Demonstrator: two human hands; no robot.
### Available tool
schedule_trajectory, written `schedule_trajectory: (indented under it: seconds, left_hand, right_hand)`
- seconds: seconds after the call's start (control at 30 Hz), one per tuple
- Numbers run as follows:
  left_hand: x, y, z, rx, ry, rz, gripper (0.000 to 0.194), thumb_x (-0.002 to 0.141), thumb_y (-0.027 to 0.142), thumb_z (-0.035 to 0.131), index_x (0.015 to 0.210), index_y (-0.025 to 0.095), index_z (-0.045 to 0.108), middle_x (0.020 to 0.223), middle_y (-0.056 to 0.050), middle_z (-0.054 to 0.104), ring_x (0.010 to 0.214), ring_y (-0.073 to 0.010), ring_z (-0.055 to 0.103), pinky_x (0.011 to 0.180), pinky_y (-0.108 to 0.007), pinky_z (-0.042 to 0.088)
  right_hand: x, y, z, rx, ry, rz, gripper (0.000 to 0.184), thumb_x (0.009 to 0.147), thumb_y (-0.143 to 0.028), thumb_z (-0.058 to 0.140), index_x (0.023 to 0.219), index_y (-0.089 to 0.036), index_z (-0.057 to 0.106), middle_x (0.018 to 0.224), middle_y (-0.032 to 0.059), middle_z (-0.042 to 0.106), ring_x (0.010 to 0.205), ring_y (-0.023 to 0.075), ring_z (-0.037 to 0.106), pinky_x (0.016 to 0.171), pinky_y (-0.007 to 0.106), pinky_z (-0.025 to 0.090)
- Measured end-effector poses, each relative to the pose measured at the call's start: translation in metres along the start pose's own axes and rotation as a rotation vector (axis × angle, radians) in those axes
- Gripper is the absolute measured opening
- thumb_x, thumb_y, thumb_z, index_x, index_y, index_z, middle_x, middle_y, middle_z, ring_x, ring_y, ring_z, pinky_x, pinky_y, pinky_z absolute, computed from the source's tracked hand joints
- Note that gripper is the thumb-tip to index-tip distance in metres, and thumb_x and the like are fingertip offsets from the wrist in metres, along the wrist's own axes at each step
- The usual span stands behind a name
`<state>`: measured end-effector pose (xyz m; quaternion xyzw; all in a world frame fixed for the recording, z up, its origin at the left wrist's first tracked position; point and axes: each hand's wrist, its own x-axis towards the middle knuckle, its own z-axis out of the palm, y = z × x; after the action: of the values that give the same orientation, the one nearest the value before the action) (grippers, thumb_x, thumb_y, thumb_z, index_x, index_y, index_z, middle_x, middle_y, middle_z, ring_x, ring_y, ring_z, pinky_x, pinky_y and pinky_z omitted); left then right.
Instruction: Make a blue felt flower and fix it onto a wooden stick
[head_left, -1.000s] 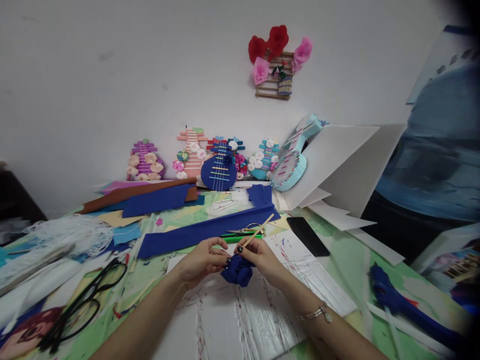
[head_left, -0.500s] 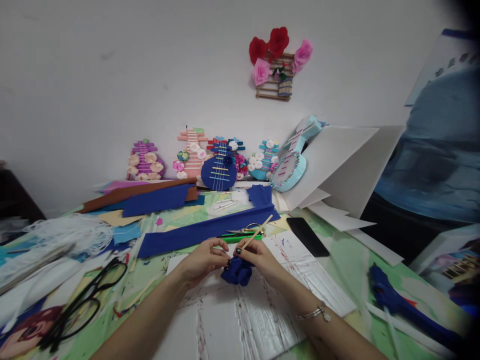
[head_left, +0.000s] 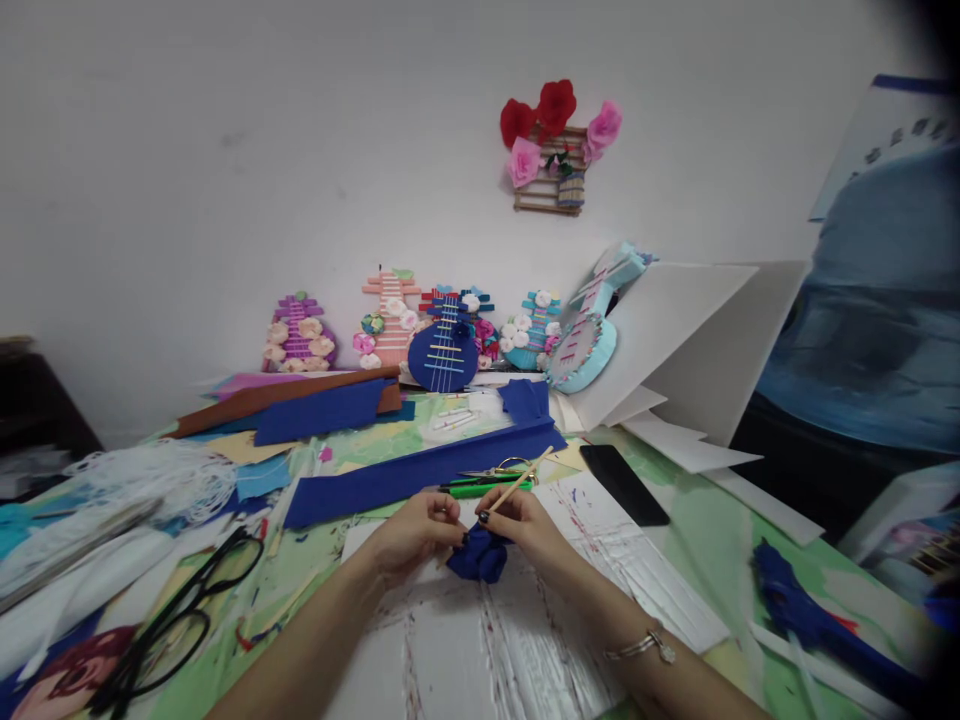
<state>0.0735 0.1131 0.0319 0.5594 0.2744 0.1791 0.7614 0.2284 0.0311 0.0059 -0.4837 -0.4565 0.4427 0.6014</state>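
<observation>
A dark blue crepe-paper flower (head_left: 480,556) is held between my two hands above a white board (head_left: 450,650). My left hand (head_left: 421,530) is closed, thumb and fingers pinching the flower's left edge. On the other side, my right hand (head_left: 521,522) grips a thin wooden stick (head_left: 531,472) that slants up to the right, its fingers also against the flower's top. The stick's lower end is hidden by the fingers and paper. Just beyond the hands lie a green craft knife (head_left: 472,490) and scissors (head_left: 510,467). A long blue paper strip (head_left: 405,470) stretches behind them.
A black phone (head_left: 624,485) and a blue glue gun (head_left: 814,605) lie to the right. At left are black-framed glasses (head_left: 180,610) and white netting (head_left: 157,480). Several decorated paper instruments, including a blue one (head_left: 444,355), lean on the wall beside white boards (head_left: 660,320).
The camera view has tilted up a little, so everything sits slightly lower in the picture. The blue flower has turned slightly between my fingers; both hands keep their hold.
</observation>
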Motion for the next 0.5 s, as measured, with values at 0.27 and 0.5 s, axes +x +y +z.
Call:
schedule_trajectory:
  seconds: [0.27,0.5]
  left_hand:
    - [0.0029,-0.0001,-0.0015,-0.025,0.000,-0.003,0.031,0.043,0.009,0.073,0.062,0.015,0.049,0.050,0.003,0.056,0.045,-0.0072,0.045,0.049,-0.021,0.028]
    - [0.0018,-0.0003,-0.0028,0.020,-0.023,0.018,0.026,0.046,0.009,0.073,0.070,0.011,0.064,0.052,0.002,0.055,0.049,-0.0075,0.045,0.051,-0.022,0.029]
  right_hand:
    - [0.0016,0.0006,0.0002,0.099,0.015,0.005,0.036,0.058,-0.041,0.079,0.072,-0.016,0.058,0.068,-0.0011,0.060,0.064,0.0121,0.056,0.065,0.026,0.041]
    - [0.0031,0.0022,-0.0006,0.092,0.049,0.002,0.040,0.056,-0.043,0.079,0.072,-0.017,0.053,0.063,-0.0016,0.060,0.062,0.0137,0.058,0.064,0.027,0.042]
